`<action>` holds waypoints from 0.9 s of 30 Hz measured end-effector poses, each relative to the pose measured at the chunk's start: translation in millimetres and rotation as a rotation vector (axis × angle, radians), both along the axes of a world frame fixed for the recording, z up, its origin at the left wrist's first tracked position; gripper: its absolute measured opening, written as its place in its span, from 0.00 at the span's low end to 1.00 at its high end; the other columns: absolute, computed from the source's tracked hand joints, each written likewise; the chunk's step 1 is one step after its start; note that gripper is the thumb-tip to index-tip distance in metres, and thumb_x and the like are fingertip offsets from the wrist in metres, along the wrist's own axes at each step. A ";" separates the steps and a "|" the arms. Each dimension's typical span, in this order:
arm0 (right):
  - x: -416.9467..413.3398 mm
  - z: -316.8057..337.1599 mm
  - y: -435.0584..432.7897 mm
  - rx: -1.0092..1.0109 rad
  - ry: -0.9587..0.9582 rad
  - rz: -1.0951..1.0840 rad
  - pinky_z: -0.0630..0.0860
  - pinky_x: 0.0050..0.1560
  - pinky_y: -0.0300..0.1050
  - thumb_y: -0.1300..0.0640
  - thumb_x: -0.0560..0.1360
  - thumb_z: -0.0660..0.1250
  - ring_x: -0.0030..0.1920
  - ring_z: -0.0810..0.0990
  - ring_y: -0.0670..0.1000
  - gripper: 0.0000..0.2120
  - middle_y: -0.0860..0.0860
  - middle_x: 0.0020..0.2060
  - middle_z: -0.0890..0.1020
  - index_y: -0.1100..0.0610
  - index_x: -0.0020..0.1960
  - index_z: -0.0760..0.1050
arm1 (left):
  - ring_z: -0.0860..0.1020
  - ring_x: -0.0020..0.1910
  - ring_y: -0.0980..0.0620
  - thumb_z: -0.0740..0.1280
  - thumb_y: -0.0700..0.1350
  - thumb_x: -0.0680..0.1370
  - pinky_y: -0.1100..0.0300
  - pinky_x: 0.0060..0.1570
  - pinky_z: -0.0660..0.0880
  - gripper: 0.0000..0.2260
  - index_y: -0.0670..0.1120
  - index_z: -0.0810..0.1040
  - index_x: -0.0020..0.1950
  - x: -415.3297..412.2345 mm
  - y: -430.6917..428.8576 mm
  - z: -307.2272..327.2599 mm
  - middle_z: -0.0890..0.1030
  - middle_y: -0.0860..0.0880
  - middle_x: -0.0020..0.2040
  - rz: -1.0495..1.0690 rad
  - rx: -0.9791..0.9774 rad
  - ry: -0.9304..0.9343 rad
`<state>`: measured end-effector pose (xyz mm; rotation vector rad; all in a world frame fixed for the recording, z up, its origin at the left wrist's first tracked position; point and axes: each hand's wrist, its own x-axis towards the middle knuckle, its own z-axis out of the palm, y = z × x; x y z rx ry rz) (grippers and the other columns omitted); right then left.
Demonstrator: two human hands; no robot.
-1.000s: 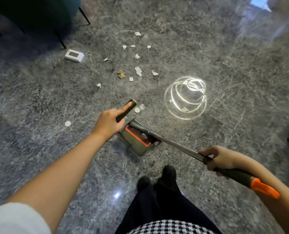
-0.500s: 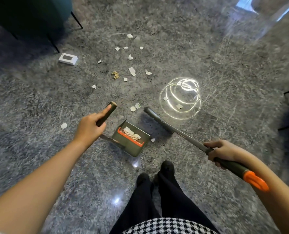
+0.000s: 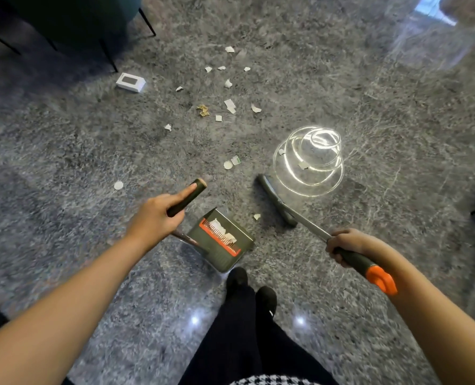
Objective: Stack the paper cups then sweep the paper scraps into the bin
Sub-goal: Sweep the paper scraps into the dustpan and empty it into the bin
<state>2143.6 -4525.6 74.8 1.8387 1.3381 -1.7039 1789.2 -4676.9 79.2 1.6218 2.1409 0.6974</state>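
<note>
Paper scraps lie mostly in a loose scatter on the grey stone floor well ahead of the person's shoes, with a few more near the ring-shaped light reflection and one small piece lying between the dustpan and the broom head. A second ago the broom head sat right inside the dustpan's mouth; it has since swung out to the right and now rests on the floor just beside the pan, clear of it. That suggests one sweep stroke has ended and the next pass is being lined up. Inside the dustpan, a few torn white pieces sit against the orange comb teeth; otherwise it looks nearly empty. The left hand is wrapped around the dustpan's upright handle, forefinger laid along it. The right hand is closed around the broom handle above its orange end. No paper cups or bin are in view, so most of the sweeping appears still to do.
</note>
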 end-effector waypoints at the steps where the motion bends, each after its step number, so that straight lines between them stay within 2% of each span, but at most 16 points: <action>1: 0.9 -3.7 -5.4 -0.001 0.002 0.015 0.64 0.16 0.33 0.73 0.72 0.61 0.14 0.67 0.47 0.07 0.56 0.23 0.70 0.65 0.37 0.69 | 0.78 0.36 0.41 0.70 0.32 0.70 0.53 0.37 0.71 0.31 0.46 0.63 0.70 7.6 -5.9 -2.1 0.80 0.41 0.37 0.011 0.005 -0.004; 5: 3.7 -11.1 -21.1 0.053 -0.037 0.114 0.65 0.16 0.33 0.73 0.69 0.63 0.14 0.67 0.49 0.09 0.56 0.17 0.71 0.64 0.32 0.69 | 0.79 0.37 0.42 0.70 0.33 0.71 0.50 0.37 0.73 0.31 0.50 0.64 0.70 27.5 -22.2 -9.8 0.82 0.41 0.40 0.054 0.031 -0.021; 8: 1.7 -8.0 -34.0 0.048 -0.050 0.195 0.67 0.17 0.34 0.73 0.67 0.63 0.15 0.69 0.50 0.08 0.55 0.17 0.71 0.64 0.33 0.71 | 0.81 0.41 0.41 0.70 0.32 0.71 0.50 0.41 0.75 0.30 0.49 0.64 0.70 35.3 -29.0 -10.5 0.83 0.39 0.45 0.054 0.045 -0.052; 12: -8.4 3.0 -56.7 -0.004 -0.062 0.326 0.69 0.19 0.36 0.72 0.67 0.64 0.18 0.71 0.49 0.07 0.54 0.20 0.73 0.65 0.44 0.75 | 0.81 0.42 0.44 0.69 0.34 0.72 0.57 0.40 0.71 0.31 0.54 0.63 0.70 38.5 -27.2 -9.6 0.83 0.41 0.46 0.056 0.017 -0.068; 15: -13.7 12.7 -77.4 -0.042 -0.057 0.378 0.68 0.18 0.35 0.71 0.69 0.63 0.19 0.71 0.48 0.17 0.53 0.21 0.73 0.69 0.57 0.74 | 0.77 0.37 0.47 0.69 0.35 0.72 0.59 0.36 0.66 0.31 0.56 0.62 0.70 37.7 -23.6 -8.8 0.81 0.43 0.41 0.045 -0.007 -0.049; 17: -11.8 19.7 -86.9 -0.063 -0.025 0.350 0.66 0.17 0.33 0.72 0.69 0.62 0.16 0.70 0.47 0.21 0.54 0.20 0.71 0.70 0.62 0.70 | 0.75 0.36 0.47 0.68 0.36 0.73 0.59 0.34 0.63 0.31 0.56 0.62 0.70 35.0 -24.4 -8.2 0.80 0.44 0.39 0.040 -0.027 -0.044; 20: -1.9 33.5 -90.3 -0.056 -0.010 0.309 0.65 0.16 0.33 0.74 0.69 0.61 0.15 0.69 0.46 0.22 0.56 0.24 0.71 0.68 0.64 0.69 | 0.76 0.35 0.45 0.68 0.35 0.73 0.57 0.32 0.64 0.31 0.56 0.62 0.70 28.6 -28.1 -8.6 0.79 0.44 0.37 0.041 -0.026 -0.041; 22: 8.7 43.4 -88.6 -0.064 -0.001 0.225 0.66 0.16 0.33 0.74 0.70 0.61 0.15 0.69 0.46 0.24 0.54 0.20 0.71 0.64 0.65 0.69 | 0.75 0.35 0.47 0.67 0.36 0.73 0.57 0.31 0.64 0.31 0.57 0.62 0.70 25.1 -28.6 -7.9 0.78 0.45 0.37 0.035 -0.035 -0.017; 25: 20.2 54.1 -85.8 -0.049 0.017 0.142 0.65 0.16 0.33 0.75 0.70 0.60 0.15 0.69 0.46 0.24 0.51 0.17 0.70 0.66 0.65 0.68 | 0.74 0.34 0.48 0.67 0.36 0.74 0.61 0.28 0.63 0.31 0.57 0.59 0.71 19.1 -25.1 -6.9 0.77 0.47 0.37 0.018 -0.043 0.008; 27: 23.5 55.9 -82.7 -0.023 0.013 0.096 0.65 0.16 0.33 0.75 0.70 0.60 0.14 0.68 0.47 0.24 0.52 0.16 0.70 0.64 0.65 0.69 | 0.75 0.35 0.45 0.67 0.36 0.74 0.56 0.30 0.63 0.31 0.56 0.60 0.71 15.1 -21.0 -6.1 0.78 0.45 0.38 0.016 -0.031 0.006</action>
